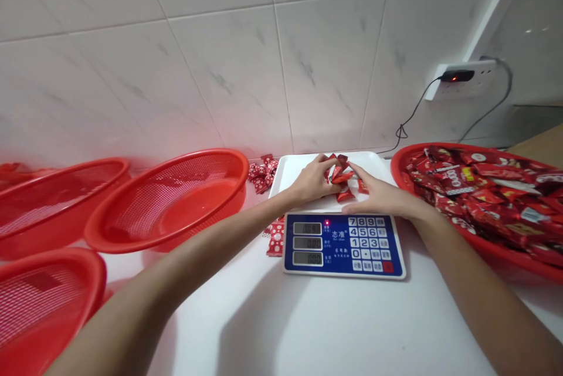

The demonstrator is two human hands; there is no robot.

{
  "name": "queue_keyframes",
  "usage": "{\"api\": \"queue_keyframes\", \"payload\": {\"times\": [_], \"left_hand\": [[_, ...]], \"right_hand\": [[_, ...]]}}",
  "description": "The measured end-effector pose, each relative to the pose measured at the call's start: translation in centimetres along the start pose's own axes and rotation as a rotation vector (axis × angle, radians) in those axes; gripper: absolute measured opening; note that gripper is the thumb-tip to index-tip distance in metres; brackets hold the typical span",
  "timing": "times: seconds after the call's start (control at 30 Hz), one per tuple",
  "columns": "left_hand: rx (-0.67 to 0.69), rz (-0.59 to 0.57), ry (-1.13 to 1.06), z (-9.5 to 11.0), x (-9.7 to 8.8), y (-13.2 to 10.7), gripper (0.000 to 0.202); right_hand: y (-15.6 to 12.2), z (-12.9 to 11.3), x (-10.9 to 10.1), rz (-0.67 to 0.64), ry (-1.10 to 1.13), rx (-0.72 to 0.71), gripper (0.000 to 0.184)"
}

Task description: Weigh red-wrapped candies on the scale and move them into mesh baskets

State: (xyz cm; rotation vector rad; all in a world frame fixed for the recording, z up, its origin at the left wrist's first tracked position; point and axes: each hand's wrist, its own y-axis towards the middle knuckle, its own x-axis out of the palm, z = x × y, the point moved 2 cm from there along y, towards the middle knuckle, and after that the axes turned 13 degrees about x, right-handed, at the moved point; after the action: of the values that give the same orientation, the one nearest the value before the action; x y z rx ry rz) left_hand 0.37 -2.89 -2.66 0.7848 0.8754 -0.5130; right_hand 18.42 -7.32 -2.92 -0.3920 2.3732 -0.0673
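Observation:
A small pile of red-wrapped candies (339, 175) lies on the white pan (285, 173) of a digital scale. My left hand (313, 181) comes over the pan from the left, its fingers curled round some of these candies. From the right, my right hand (379, 193) reaches in with thumb and fingers apart, fingertips at the edge of the pile. Part of the pile is hidden behind the fingers. The blue keypad panel (343, 247) of the scale faces me, its display lit by a red light.
On the right stands a red basket (398, 168) heaped with red packets (479, 188). Red mesh baskets (240, 168) stand on the left. Polka-dot packets (276, 238) lie beside the scale. A black cord (411, 115) runs to a wall socket (477, 80) behind.

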Motion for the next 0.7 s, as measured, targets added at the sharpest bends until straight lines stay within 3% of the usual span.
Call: {"api": "queue_keyframes", "payload": {"times": [0.13,0.23,0.4,0.53,0.6,0.67,0.7], "left_hand": [[0.021,-0.009,-0.003,0.1,-2.2,-0.8,0.032],[0.038,0.059,-0.022,0.4,-5.0,-2.1,0.026],[-0.088,0.256,-0.169,0.8,-11.2,-5.5,0.027],[-0.24,0.39,-0.096,-1.9,-16.9,-10.3,0.021],[-0.298,0.348,-0.042,-4.5,-18.6,-13.5,0.017],[-0.267,0.101,-0.039,-7.2,-18.4,-16.5,0.017],[-0.244,0.076,-0.04,-8.3,-17.9,-17.8,0.016]], "right_hand": [[-0.2,-0.2,0.5,0.051,-0.011,0.066,0.132],[0.6,-0.3,0.7,0.039,-0.045,0.119,0.146],[3.9,-1.6,1.4,-0.017,-0.215,0.036,0.151],[5.9,-3.1,1.5,-0.03,-0.325,0.056,0.14],[6.5,-3.5,1.3,-0.017,-0.291,0.071,0.121],[6.8,-3.7,1.0,-0.001,-0.233,0.07,0.099],[6.8,-3.8,0.9,0.0,-0.218,0.057,0.089]]}}
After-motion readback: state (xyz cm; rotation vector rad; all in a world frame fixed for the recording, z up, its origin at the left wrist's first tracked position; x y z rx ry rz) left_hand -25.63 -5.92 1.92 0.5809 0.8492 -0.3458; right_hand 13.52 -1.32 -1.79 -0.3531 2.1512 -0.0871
